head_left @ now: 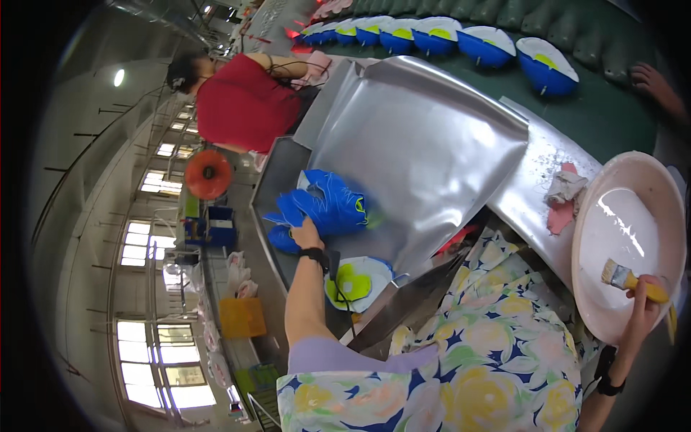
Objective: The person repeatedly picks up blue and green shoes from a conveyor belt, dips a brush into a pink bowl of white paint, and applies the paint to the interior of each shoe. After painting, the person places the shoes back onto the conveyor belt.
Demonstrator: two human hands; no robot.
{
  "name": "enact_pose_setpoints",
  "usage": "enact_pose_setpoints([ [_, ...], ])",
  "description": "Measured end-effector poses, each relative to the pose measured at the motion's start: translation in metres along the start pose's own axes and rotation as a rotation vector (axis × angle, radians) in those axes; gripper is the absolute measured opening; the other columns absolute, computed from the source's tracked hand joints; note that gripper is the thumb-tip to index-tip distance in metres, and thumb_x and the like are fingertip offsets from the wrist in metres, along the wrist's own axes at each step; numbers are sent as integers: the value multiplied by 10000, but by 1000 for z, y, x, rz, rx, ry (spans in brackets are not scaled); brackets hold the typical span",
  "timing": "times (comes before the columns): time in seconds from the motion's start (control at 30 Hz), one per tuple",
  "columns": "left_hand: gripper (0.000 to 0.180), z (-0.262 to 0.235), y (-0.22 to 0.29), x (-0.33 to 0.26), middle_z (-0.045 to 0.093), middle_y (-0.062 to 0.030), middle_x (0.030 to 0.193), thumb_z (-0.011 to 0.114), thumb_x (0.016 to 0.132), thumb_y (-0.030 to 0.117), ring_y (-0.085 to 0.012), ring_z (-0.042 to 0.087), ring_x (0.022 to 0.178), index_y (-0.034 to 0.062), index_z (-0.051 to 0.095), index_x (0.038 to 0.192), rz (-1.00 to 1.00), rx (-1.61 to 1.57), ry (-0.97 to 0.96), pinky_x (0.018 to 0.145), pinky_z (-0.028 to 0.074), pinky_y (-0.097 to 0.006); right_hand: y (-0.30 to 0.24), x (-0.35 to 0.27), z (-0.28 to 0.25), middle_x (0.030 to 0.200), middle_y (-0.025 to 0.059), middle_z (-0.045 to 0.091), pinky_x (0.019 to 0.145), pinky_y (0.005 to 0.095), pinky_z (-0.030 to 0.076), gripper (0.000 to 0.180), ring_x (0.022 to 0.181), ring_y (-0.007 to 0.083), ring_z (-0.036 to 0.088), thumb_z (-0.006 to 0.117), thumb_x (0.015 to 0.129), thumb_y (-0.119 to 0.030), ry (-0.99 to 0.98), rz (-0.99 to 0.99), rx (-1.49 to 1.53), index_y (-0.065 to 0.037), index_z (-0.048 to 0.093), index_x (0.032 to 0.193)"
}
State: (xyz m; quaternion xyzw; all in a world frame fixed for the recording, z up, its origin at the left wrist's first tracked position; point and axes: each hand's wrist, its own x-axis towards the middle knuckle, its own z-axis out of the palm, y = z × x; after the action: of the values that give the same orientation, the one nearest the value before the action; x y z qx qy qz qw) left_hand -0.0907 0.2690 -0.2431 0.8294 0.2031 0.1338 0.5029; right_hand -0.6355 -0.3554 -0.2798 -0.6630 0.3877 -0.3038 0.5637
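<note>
My left hand (306,235) reaches into a pile of blue sewn fabric pieces (335,205) with yellow-green and white linings, in a metal tray. Its fingers close on one blue piece, partly hidden by the folds. Beside my left wrist lies another piece (351,282), its white and yellow-green inner side up. My right hand (643,301) grips a paintbrush (633,279) by its yellow handle, bristles pointing left. The brush is above a pale pink basin (592,302) holding white liquid.
The sheet-metal tray (425,137) slopes away in front of me. Several blue-and-white pieces (547,65) stand in a row on a green conveyor (604,115). A crumpled rag (565,191) lies by the basin. One co-worker in red (248,104) stands at left; another person's hand (656,86) shows at far right.
</note>
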Motion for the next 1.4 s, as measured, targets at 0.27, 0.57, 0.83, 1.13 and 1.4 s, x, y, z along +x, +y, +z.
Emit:
enact_pose_setpoints([
  [0.27, 431, 132, 167, -33, 692, -111, 1153, 710, 891, 79, -241, 711, 956, 20, 578, 1297, 106, -309, -588, 809, 601, -402, -23, -6, 16, 907, 22, 567, 712, 226, 424, 126, 775, 90, 536, 604, 1020, -140, 27, -28, -92, -13, 598, 1020],
  [0.57, 419, 287, 178, -131, 600, -152, 1341, 609, 989, 127, -332, 596, 1228, 32, 479, 1375, -221, -330, -1357, 1075, 448, -610, -53, -14, 22, 882, 31, 609, 720, 248, 471, 126, 779, 101, 583, 647, 970, -114, 86, -58, -57, 5, 615, 999],
  [0.83, 473, 282, 88, -202, 602, -131, 1304, 590, 960, 32, -278, 631, 1178, 51, 433, 1406, -381, -198, -1506, 1018, 513, -492, -91, 29, 12, 867, 83, 709, 713, 260, 531, 246, 797, 128, 675, 711, 929, -195, -60, 34, -248, 44, 689, 985],
  [1.13, 668, 264, 118, -257, 471, -237, 1405, 544, 781, -60, -382, 472, 1280, 33, 470, 1438, 1462, 273, -1162, 1116, 366, -463, -43, 97, 77, 800, 262, 686, 708, 436, 526, 353, 730, 380, 680, 761, 842, -284, -197, -130, -455, 65, 711, 855],
  [1.4, 376, 272, 165, -211, 638, -164, 1205, 688, 844, 44, -392, 604, 1122, 67, 624, 1214, 1394, 459, -1121, 976, 486, -438, -80, 54, 56, 917, 205, 700, 773, 396, 524, 233, 857, 352, 681, 741, 852, -201, -617, -20, -783, 14, 675, 912],
])
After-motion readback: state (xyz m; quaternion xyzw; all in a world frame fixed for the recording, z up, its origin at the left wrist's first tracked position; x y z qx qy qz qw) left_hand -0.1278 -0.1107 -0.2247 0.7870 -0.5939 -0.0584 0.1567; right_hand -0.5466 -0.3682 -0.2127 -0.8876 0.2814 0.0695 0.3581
